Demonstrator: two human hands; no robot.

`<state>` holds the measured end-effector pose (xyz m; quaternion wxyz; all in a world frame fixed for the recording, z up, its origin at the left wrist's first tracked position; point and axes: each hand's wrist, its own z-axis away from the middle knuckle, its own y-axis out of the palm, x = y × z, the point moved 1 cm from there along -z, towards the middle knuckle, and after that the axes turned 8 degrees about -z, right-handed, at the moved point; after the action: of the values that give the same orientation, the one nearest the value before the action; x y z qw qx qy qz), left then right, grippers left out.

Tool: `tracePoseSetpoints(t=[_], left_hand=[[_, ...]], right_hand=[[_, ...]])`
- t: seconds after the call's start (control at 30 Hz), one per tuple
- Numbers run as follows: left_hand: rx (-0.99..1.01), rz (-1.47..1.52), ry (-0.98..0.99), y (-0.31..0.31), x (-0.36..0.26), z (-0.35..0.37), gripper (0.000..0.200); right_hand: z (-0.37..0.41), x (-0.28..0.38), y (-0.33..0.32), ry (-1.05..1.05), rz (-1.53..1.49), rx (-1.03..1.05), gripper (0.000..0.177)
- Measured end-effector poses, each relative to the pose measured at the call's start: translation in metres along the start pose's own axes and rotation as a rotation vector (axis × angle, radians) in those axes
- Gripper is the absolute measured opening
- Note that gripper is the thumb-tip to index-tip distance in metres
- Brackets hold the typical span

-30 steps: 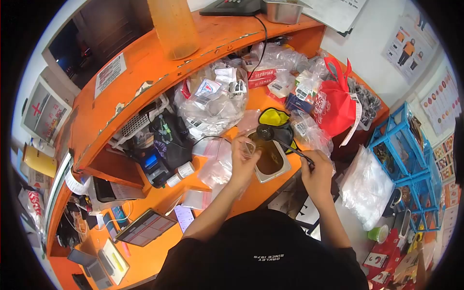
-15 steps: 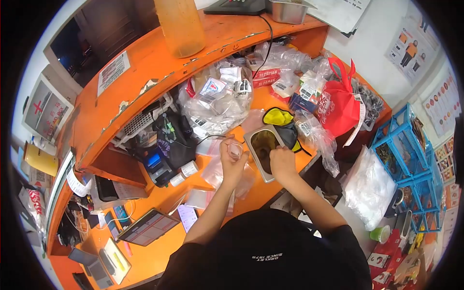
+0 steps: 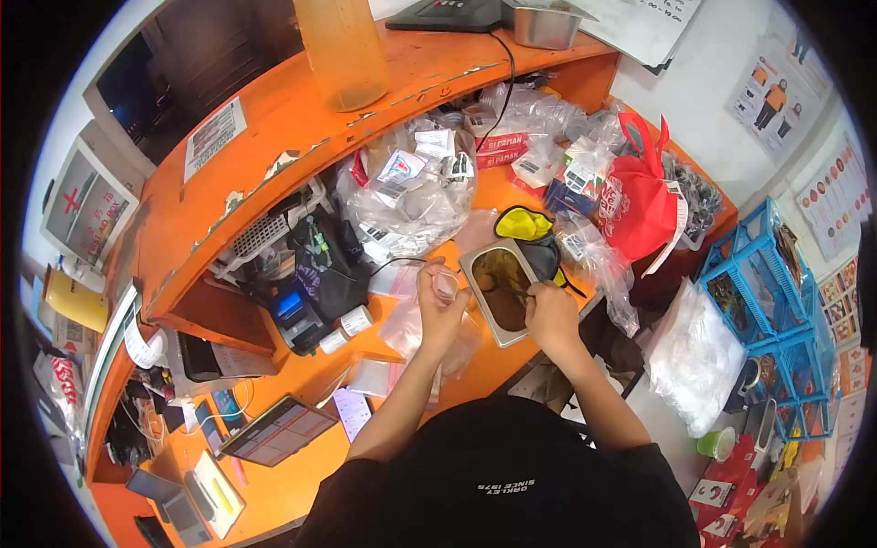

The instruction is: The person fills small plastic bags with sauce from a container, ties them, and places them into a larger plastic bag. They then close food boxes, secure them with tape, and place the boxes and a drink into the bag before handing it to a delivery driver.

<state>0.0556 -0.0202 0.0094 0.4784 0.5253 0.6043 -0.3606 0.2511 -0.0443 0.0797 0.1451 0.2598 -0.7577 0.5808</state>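
View from above a cluttered orange bench [image 3: 301,370], with the person's black cap at the bottom edge. The left hand [image 3: 441,315] was raised just beside a metal pan [image 3: 470,279], its grip closed around a small clear cup [image 3: 445,284] held upright between the fingertips. The right hand [image 3: 551,315] hung over the pan's near right edge, its grip pinched together on the thin handle of a dark utensil [image 3: 513,292] that reached into the pan. The utensil's far end was too small to make out.

The pan sat at the front edge of the bench and held brown sauce [image 3: 498,272]. Under the left wrist lay flat clear plastic bags [image 3: 406,327]. Behind the pan, touching its far corner, was a yellow and black pouch [image 3: 523,224]. Farther back on the left sat a large clear sack [image 3: 406,196] stuffed with small packets, and on the right stood a red bag [image 3: 639,205]. A blue wire rack [image 3: 767,283] stood well apart at the right. A tablet [image 3: 274,429] lay near the lower left of the bench.
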Motion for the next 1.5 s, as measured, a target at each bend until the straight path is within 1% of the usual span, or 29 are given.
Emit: tracePoseSetpoints(t=[0.03, 0.1, 0.13, 0.2, 0.23, 0.3, 0.37, 0.43, 0.47, 0.53, 0.57, 0.63, 0.67, 0.7, 0.73, 0.77, 0.83, 0.97, 1.07, 1.17, 1.23, 1.37, 1.5], left_hand=[[0.010, 0.011, -0.026, 0.000, 0.001, 0.000, 0.048], [0.000, 0.029, -0.011, 0.002, 0.003, -0.001, 0.048], [-0.013, 0.047, 0.001, 0.003, 0.003, -0.001, 0.048], [-0.012, 0.021, 0.033, 0.005, 0.002, -0.003, 0.047], [-0.014, -0.004, 0.062, 0.007, 0.000, -0.004, 0.047], [-0.016, -0.012, 0.079, 0.009, -0.005, -0.005, 0.045], [-0.018, -0.018, 0.095, 0.012, -0.012, -0.005, 0.044], [-0.021, -0.195, 0.120, 0.015, -0.031, -0.004, 0.042], [-0.023, -0.194, 0.121, 0.017, -0.036, -0.004, 0.042], [0.015, -0.068, -0.041, 0.023, -0.040, -0.003, 0.041], [0.011, -0.067, -0.038, 0.025, -0.034, -0.004, 0.041], [0.032, -0.117, 0.071, 0.030, -0.026, -0.008, 0.040], [0.030, -0.115, 0.074, 0.032, -0.022, -0.008, 0.040], [0.026, -0.195, 0.113, 0.035, -0.031, -0.007, 0.039], [0.024, -0.275, 0.152, 0.038, -0.036, -0.007, 0.038], [0.023, -0.273, 0.154, 0.040, -0.036, -0.007, 0.038], [0.062, -0.363, 0.187, 0.045, -0.034, -0.008, 0.039], [0.061, -0.335, 0.206, 0.052, -0.034, -0.009, 0.040], [0.076, -0.317, 0.186, 0.054, -0.043, -0.007, 0.044], [0.053, -0.308, 0.204, 0.055, -0.046, -0.007, 0.046], [0.041, -0.238, 0.150, 0.054, -0.049, -0.006, 0.043], [0.046, -0.262, 0.154, 0.053, -0.052, -0.007, 0.040], [0.040, -0.157, 0.107, 0.056, -0.054, -0.006, 0.038]], right_hand=[[0.003, -0.002, -0.003, 0.000, 0.000, -0.003, 0.011], [0.010, -0.007, -0.008, 0.011, -0.100, -0.078, 0.010], [0.013, -0.008, -0.011, 0.011, -0.100, -0.080, 0.010], [0.018, -0.011, -0.015, 0.088, -0.220, -0.085, 0.009], [0.021, -0.011, -0.019, 0.087, -0.220, -0.088, 0.009], [0.026, -0.010, -0.028, 0.129, -0.332, -0.100, 0.009], [0.030, -0.008, -0.039, 0.138, -0.327, -0.110, 0.009], [0.033, -0.006, -0.051, 0.145, -0.321, -0.119, 0.010], [0.034, -0.006, -0.057, 0.151, -0.318, -0.119, 0.010], [0.036, -0.001, -0.070, 0.125, -0.314, -0.156, 0.011], [0.036, 0.001, -0.077, 0.120, -0.314, -0.156, 0.011], [0.035, 0.008, -0.093, 0.087, -0.351, -0.193, 0.011], [0.034, 0.014, -0.101, 0.119, -0.344, -0.186, 0.011], [0.033, 0.018, -0.107, 0.116, -0.343, -0.188, 0.011], [0.031, 0.020, -0.112, 0.072, -0.353, -0.207, 0.011], [0.030, 0.023, -0.115, 0.028, -0.364, -0.227, 0.010], [0.028, 0.028, -0.119, -0.003, -0.362, -0.241, 0.010], [0.027, 0.039, -0.121, -0.061, -0.345, -0.248, 0.010], [0.027, 0.043, -0.121, -0.051, -0.317, -0.218, 0.009], [0.027, 0.046, -0.119, -0.056, -0.300, -0.236, 0.009], [0.028, 0.046, -0.117, -0.069, -0.276, -0.239, 0.010], [0.028, 0.045, -0.114, -0.110, -0.236, -0.275, 0.011], [0.029, 0.044, -0.113, -0.144, -0.176, -0.302, 0.012]])
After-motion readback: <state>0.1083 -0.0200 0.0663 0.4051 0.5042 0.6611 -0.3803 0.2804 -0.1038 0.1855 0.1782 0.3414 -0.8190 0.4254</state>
